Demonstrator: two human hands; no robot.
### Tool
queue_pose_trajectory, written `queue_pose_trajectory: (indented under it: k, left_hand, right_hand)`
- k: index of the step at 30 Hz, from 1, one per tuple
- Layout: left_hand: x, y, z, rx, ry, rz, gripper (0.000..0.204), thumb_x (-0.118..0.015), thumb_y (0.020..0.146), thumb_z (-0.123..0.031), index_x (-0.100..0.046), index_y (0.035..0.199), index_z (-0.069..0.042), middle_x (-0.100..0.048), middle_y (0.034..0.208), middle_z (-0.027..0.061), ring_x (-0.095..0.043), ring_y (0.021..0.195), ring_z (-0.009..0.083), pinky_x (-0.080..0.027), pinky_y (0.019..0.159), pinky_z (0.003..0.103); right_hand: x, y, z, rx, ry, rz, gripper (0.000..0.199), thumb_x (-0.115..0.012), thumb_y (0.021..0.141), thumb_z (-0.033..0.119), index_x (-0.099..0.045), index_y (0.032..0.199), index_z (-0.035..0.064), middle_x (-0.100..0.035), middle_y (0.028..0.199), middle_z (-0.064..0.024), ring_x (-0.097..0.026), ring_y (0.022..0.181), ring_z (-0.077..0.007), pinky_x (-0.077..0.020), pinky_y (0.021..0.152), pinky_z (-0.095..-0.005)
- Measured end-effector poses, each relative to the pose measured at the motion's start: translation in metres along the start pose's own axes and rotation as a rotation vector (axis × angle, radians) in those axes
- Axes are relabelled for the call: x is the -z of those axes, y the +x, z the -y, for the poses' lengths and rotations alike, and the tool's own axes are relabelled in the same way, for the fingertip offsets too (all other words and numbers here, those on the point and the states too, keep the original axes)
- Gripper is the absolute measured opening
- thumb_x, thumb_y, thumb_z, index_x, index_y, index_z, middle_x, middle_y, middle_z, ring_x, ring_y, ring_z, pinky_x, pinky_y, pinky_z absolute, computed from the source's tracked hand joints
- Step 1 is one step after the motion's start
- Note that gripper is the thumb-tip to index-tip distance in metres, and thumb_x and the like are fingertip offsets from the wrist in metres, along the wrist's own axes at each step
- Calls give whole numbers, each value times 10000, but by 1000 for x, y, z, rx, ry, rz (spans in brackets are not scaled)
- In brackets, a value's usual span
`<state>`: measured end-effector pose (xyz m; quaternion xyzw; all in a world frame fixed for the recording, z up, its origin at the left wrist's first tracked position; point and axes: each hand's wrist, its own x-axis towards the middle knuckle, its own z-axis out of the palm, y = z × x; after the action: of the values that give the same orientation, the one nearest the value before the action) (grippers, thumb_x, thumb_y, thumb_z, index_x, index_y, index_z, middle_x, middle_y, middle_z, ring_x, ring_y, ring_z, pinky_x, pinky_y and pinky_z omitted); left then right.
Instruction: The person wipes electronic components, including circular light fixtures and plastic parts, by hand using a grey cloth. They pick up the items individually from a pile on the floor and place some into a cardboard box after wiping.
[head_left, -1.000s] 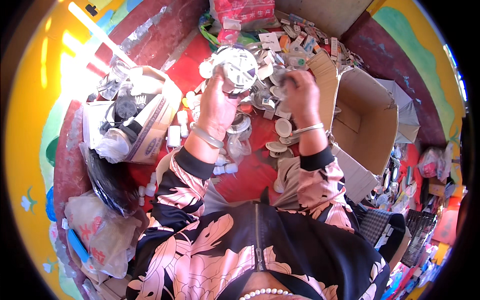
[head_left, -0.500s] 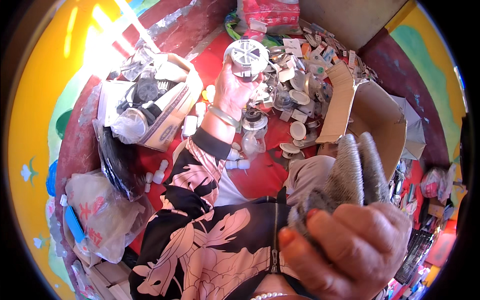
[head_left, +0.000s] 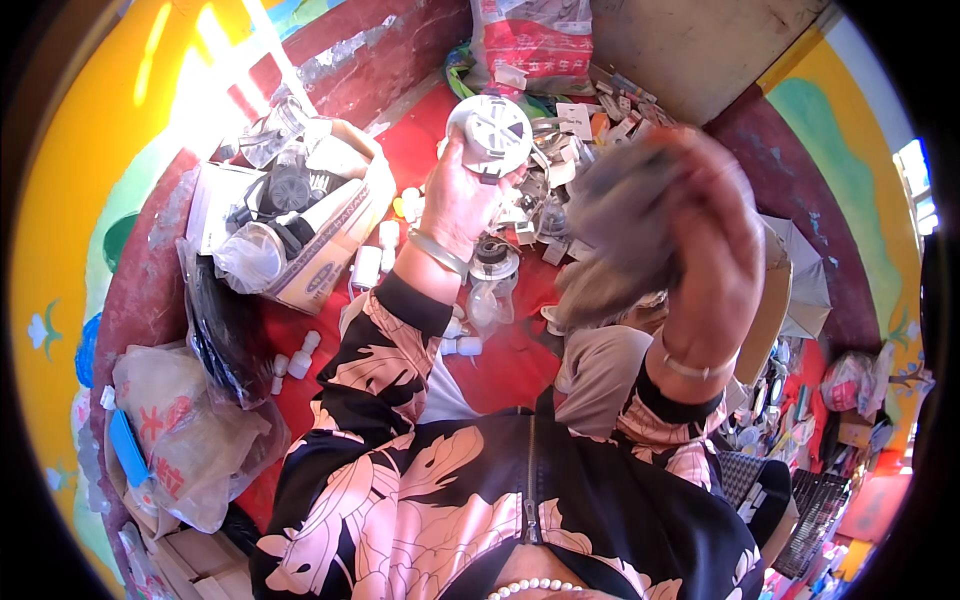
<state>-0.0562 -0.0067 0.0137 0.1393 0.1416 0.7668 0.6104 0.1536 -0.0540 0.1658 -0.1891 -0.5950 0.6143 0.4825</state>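
In my left hand (head_left: pixel 460 205) is a white round downlight (head_left: pixel 495 135), held up with its spoked face and side clips showing. The fingers of that hand wrap round its rim from below. My right hand (head_left: pixel 715 260), raised to the right and blurred by motion, grips a grey knitted glove (head_left: pixel 625 225). The glove hangs to the left of the hand, apart from the downlight. Below my left hand, a dark-and-white round lamp part (head_left: pixel 494 258) and a clear plastic piece (head_left: pixel 490 305) rest on the red floor covering.
To the left stands an open carton (head_left: pixel 330 260) full of lamp parts, with a black plastic bag (head_left: pixel 215 320) and a whitish bag (head_left: pixel 165 430) nearer me. Small fittings (head_left: pixel 560 165) are heaped at the far side. A cardboard box (head_left: pixel 775 300) stands at the right, partly hidden by my arm.
My right hand has swung up and away from my chest, carrying the glove to beside the downlight. My left hand has shifted slightly left and down, and the downlight is tilted differently.
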Motion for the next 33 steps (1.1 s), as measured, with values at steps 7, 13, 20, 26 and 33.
queue_pose_trajectory:
  k: [7, 13, 20, 26, 33]
  left_hand:
    - [5, -1, 47, -55, 715, 129, 475, -356, 987, -370, -358, 1340, -52, -461, 1332, 117, -421, 1249, 261, -321, 1046, 480]
    - [8, 5, 70, 137, 142, 65, 403, -341, 986, -348, -490, 1232, -65, -547, 1236, 90, -508, 1155, 239, -391, 997, 396]
    - [14, 6, 63, 188, -254, -25, 394, -351, 956, -333, -544, 1108, -25, -587, 1087, 142, -563, 1025, 284, -431, 933, 402]
    - [14, 9, 66, 178, -147, -73, 420, -336, 969, -360, -547, 1121, -31, -609, 1042, 106, -583, 981, 272, -437, 915, 390]
    - [-2, 19, 46, -39, -12, -115, 466, -308, 972, -379, -420, 1301, -69, -509, 1278, 111, -473, 1189, 291, -336, 1020, 484]
  right_hand:
    - [11, 53, -46, 557, 325, -378, 339, -447, 956, 56, -415, 1291, 19, -543, 1150, -76, -539, 1042, -175, -422, 940, -301]
    - [38, 56, -145, 300, -776, 20, 303, -575, 809, 14, -609, 1104, 77, -578, 1172, -107, -531, 1127, -250, -391, 958, -362]
    - [40, 44, -145, 385, -1249, 312, 443, -568, 716, 35, -543, 1155, 92, -627, 1075, -80, -494, 1168, -271, -362, 901, -417]
    - [37, 39, -145, 314, -1260, 312, 369, -507, 711, 10, -538, 1076, 53, -624, 904, -104, -532, 1026, -278, -370, 811, -399]
    - [127, 56, -140, -141, 54, -49, 357, -507, 868, 149, -521, 1191, -3, -609, 1128, -114, -601, 964, -237, -462, 845, -308]
